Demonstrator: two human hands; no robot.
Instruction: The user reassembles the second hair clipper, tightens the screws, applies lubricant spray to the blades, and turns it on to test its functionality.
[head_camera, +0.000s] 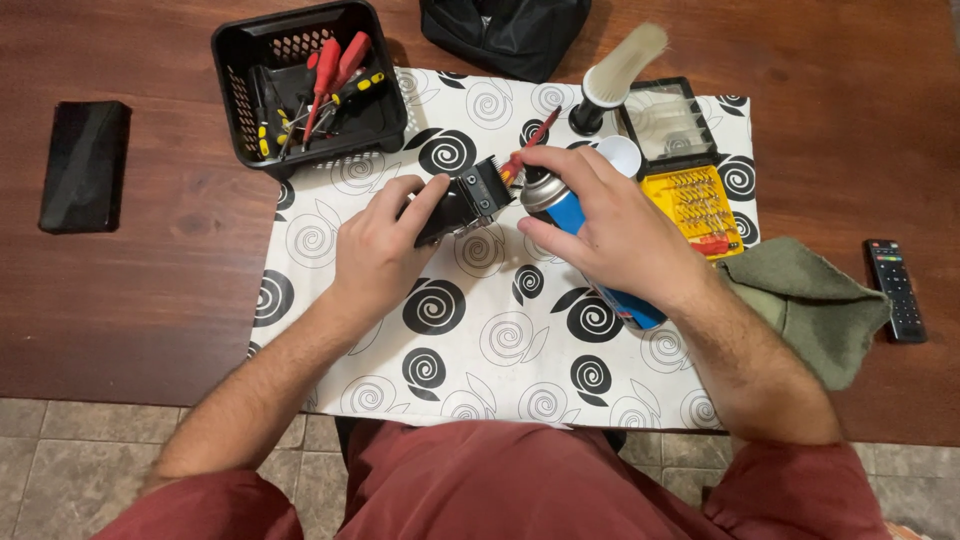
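We are holding the black hair clipper (462, 203) tight in our left hand (378, 250), just above the white mat with black swirls (500, 340). Our right hand (612, 228) is gripping the blue spray can (590, 250), and its thin red straw (530, 145) is pointing at the clipper's blades.

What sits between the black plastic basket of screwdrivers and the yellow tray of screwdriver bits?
In the head view, the black hair clipper in the left hand and the blue spray can in the right hand.
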